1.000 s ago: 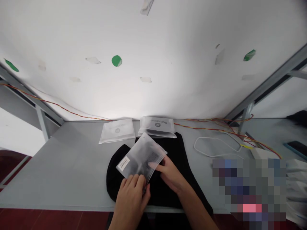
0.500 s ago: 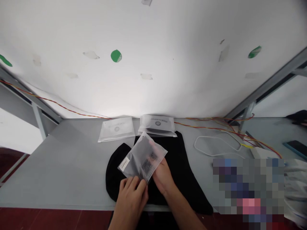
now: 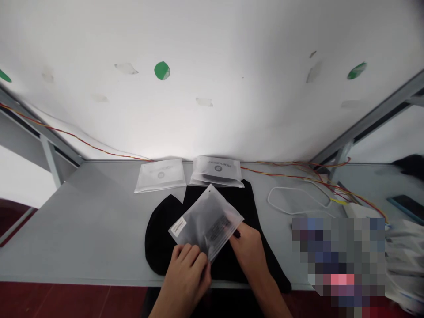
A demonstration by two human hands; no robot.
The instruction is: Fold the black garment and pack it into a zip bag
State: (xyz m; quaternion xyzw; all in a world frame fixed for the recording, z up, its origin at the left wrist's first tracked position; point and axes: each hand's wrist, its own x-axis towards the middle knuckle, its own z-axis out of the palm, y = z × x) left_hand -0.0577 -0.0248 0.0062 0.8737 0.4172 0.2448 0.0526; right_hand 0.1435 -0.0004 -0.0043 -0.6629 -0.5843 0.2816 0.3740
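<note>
A translucent frosted zip bag (image 3: 203, 216) with a white label and dark printed text is held tilted above the table. My left hand (image 3: 190, 267) has its fingers curled closed on the bag's lower edge. At the bag's right corner, my right hand (image 3: 248, 247) grips the edge; some of its fingertips are hidden behind or inside the plastic. Under the bag and both hands lies a black cloth item (image 3: 162, 238), spread flat. Whether the held bag has anything in it I cannot tell.
Two spots at the table's back hold more frosted bags: a pale one (image 3: 161, 176) and a darker stack (image 3: 217, 171). A white cable loop (image 3: 270, 198) and red-yellow wires (image 3: 278, 175) lie to the right. A phone (image 3: 409, 206) rests far right. A white wall stands behind.
My right hand has shifted right, from behind the bag's middle to its right corner. The bag has moved slightly right with my hands. My left hand keeps hold of the lower edge.
</note>
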